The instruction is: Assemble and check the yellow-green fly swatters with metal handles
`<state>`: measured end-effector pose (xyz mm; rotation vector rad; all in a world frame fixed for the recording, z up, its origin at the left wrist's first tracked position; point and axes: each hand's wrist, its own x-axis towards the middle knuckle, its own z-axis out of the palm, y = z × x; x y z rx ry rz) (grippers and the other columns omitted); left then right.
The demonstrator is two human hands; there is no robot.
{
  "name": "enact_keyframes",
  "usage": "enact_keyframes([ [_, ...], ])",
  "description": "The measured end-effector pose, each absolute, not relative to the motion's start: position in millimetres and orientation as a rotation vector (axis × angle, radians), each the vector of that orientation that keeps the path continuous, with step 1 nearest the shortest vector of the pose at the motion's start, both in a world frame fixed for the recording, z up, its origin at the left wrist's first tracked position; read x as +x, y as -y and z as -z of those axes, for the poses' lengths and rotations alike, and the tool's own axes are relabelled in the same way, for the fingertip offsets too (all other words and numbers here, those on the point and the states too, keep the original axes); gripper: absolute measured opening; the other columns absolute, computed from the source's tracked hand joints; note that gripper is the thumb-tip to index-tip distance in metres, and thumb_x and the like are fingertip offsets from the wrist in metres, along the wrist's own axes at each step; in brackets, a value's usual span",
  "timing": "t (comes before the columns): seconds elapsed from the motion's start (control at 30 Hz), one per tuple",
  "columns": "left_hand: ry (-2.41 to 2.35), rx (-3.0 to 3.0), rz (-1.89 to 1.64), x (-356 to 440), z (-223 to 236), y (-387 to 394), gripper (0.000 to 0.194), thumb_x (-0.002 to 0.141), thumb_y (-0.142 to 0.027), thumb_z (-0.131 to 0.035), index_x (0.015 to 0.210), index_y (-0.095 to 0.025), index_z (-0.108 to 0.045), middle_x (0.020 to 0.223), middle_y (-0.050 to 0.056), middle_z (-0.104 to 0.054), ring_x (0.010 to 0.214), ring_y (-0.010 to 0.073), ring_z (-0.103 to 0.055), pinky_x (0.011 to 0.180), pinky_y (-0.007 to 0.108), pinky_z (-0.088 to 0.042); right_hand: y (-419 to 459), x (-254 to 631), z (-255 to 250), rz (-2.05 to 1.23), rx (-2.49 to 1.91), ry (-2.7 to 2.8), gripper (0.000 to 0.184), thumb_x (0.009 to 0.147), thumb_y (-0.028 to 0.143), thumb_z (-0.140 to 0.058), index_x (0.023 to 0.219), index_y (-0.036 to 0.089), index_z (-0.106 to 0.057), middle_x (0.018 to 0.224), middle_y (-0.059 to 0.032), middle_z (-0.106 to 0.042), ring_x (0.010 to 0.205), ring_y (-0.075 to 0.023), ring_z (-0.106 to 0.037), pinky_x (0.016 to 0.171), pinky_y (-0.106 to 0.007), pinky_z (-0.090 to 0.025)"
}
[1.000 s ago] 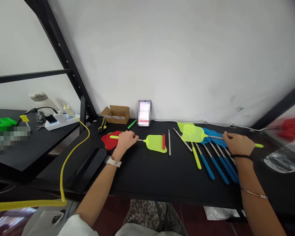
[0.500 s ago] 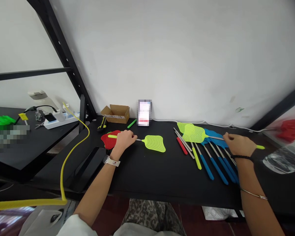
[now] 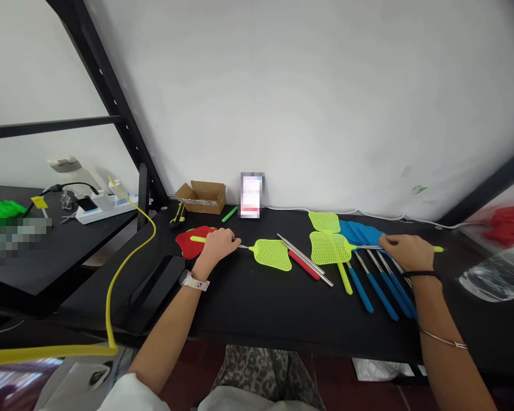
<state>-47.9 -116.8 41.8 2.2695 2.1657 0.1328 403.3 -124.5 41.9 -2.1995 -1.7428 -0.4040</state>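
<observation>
**Light yellow-green swatters, one gripped in each hand**

The left swatter [image 3: 273, 254] lies across the desk [image 3: 248, 314], nearer its back edge than its front, mesh head toward the right edge. The left hand [image 3: 220, 244] is closed round it where thin metal shaft meets handle. The right swatter [image 3: 330, 248] sits further toward the right edge, its head pointing left; the right hand [image 3: 406, 253] grips it at the same joint.

Both should be light, with thin, bendy heads and stiff, smooth shafts that may slip or turn; the thicker handle likely offers the surest hold.

Between the heads, metal rods [image 3: 304, 256] and a red handle [image 3: 304, 265] lie slanted; they would probably roll easily. Blue swatters [image 3: 362, 233] fan out by the right hand, handles toward the front edge. Red mesh heads [image 3: 188, 244] lie beside the left hand. A cardboard box [image 3: 203, 197] stands at the back edge, toward the back left corner.
</observation>
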Motion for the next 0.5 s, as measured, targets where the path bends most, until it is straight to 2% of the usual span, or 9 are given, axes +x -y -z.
enact_keyframes([
  [0.33,-2.162,2.269,-0.152,-47,-44,118,0.033,0.076,-0.032,-0.038,0.069,-0.014,-0.065,0.077,0.011,-0.064,0.077,0.0244,-0.061,0.064,0.029,-0.041,124,395,-39,0.349,-1.899,1.81,0.038,0.078,0.039,-0.048,0.049,0.015,-0.057,0.053,-0.0078,-0.053,0.052,-0.0156,-0.042,0.052,-0.026,-0.025],
  [0.5,-2.175,2.247,-0.152,-58,-51,118,0.034,0.076,-0.033,-0.037,0.068,-0.015,-0.065,0.076,0.012,-0.064,0.077,0.0252,-0.06,0.062,0.029,-0.04,124,405,-38,0.403,-1.992,1.783,0.034,0.076,0.039,-0.049,0.053,0.016,-0.059,0.057,-0.009,-0.055,0.054,-0.0172,-0.043,0.053,-0.027,-0.023],
])
